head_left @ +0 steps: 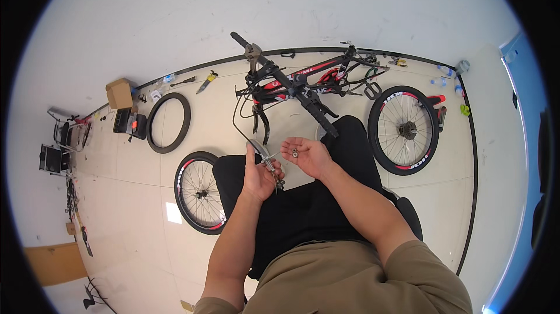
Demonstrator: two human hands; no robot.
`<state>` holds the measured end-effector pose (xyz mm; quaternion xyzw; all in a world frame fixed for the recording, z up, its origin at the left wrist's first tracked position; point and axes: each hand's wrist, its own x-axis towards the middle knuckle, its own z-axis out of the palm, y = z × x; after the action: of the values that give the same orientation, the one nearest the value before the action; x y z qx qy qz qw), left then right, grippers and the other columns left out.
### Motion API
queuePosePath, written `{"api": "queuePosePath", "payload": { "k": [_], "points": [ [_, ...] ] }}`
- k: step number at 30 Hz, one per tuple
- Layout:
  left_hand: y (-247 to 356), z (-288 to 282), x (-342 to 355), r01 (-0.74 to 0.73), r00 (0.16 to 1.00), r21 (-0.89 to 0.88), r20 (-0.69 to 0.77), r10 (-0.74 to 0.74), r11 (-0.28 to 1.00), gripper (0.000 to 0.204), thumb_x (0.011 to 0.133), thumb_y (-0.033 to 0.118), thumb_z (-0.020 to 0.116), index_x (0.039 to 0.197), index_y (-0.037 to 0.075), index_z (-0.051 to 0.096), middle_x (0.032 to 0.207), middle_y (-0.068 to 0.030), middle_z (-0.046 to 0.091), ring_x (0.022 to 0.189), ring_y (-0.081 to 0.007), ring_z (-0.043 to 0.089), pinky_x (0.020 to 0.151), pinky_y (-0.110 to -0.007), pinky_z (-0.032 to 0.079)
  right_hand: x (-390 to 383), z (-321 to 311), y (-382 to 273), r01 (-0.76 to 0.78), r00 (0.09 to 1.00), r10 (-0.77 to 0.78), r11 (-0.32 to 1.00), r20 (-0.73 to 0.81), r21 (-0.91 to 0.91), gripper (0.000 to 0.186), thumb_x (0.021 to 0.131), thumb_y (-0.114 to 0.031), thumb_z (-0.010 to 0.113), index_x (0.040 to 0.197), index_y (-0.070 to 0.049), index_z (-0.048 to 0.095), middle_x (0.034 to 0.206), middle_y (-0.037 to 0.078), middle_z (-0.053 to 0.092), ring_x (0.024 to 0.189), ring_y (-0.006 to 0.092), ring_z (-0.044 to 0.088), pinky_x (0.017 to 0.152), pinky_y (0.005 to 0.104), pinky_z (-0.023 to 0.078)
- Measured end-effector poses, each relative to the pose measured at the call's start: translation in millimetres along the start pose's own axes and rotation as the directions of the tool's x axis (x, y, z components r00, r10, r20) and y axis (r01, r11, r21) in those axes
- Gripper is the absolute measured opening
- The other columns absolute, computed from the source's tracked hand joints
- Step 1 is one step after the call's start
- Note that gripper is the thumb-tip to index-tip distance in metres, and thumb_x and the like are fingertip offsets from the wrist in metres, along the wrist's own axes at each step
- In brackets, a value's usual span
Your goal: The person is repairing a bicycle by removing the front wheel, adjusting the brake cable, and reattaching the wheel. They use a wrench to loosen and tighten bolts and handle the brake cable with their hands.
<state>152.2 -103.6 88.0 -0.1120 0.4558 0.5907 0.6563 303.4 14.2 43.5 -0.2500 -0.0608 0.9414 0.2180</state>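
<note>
My left hand [260,177], palm turned inward, is closed round a silver metal bike part [269,165] with small dark pieces at its lower end. A black cable [241,130] runs from the handlebar side down to that part. My right hand [310,158] is palm up just to the right, its fingers slightly curled toward the left hand. Small round metal pieces [295,152] rest in it; whether they are nuts or washers I cannot tell. Beyond both hands lies a black and red bicycle frame [274,88] with its handlebar [291,88] slanting toward my right knee.
A wheel with a cassette [403,130] lies to the right, another wheel [200,193] by my left knee. Farther left are a loose tyre [169,123], a cardboard box [119,93] and a black toolbox [129,124]. Pliers [207,82] and bottles [446,71] lie near the wall.
</note>
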Motion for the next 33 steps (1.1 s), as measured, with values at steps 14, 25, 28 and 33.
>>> {"api": "queuePosePath", "payload": {
  "k": [14,25,28,33],
  "points": [
    [-4.9,0.1,4.3,0.008,1.000,0.146,0.018,-0.010,0.989,0.060,0.098,0.062,0.043,0.095,0.003,0.055,0.051,0.0012,0.038,0.045,-0.0133,0.032,0.060,-0.030,0.037,1.1,1.9,-4.0,0.094,0.995,-0.091,0.988,0.028,-0.125,0.049,0.074,0.021,0.038,0.117,0.011,0.058,0.118,0.020,0.062,0.111,0.0300,0.062,0.102,0.0411,0.051],
    [-6.9,7.3,6.2,-0.087,0.991,0.078,-0.094,0.094,0.993,0.045,0.097,0.049,0.048,0.089,0.006,0.055,0.057,-0.0012,0.047,0.042,-0.0126,0.030,0.050,-0.030,0.031,0.7,6.3,2.0,0.067,0.984,-0.110,0.956,-0.137,-0.287,0.036,0.089,0.012,0.044,0.124,0.007,0.055,0.118,0.019,0.062,0.102,0.0264,0.065,0.087,0.0379,0.056],
    [-7.7,-0.5,10.1,-0.111,0.993,0.075,-0.042,0.114,0.991,0.044,0.096,0.049,0.051,0.091,0.006,0.054,0.058,-0.0016,0.049,0.043,-0.0128,0.033,0.051,-0.031,0.033,3.0,1.8,5.2,0.072,0.970,-0.145,0.939,-0.196,-0.336,0.034,0.089,0.011,0.047,0.122,0.007,0.055,0.116,0.018,0.063,0.100,0.0255,0.065,0.085,0.0362,0.056],
    [-8.1,-3.7,12.4,-0.103,0.995,0.023,-0.012,0.104,0.994,0.048,0.096,0.050,0.052,0.097,0.002,0.055,0.059,-0.0015,0.048,0.043,-0.0126,0.033,0.050,-0.031,0.034,7.9,-13.6,7.4,0.108,0.970,-0.175,0.932,-0.170,-0.346,0.032,0.089,0.010,0.049,0.120,0.007,0.056,0.114,0.018,0.063,0.097,0.0247,0.066,0.082,0.0345,0.057]
  ]
}}
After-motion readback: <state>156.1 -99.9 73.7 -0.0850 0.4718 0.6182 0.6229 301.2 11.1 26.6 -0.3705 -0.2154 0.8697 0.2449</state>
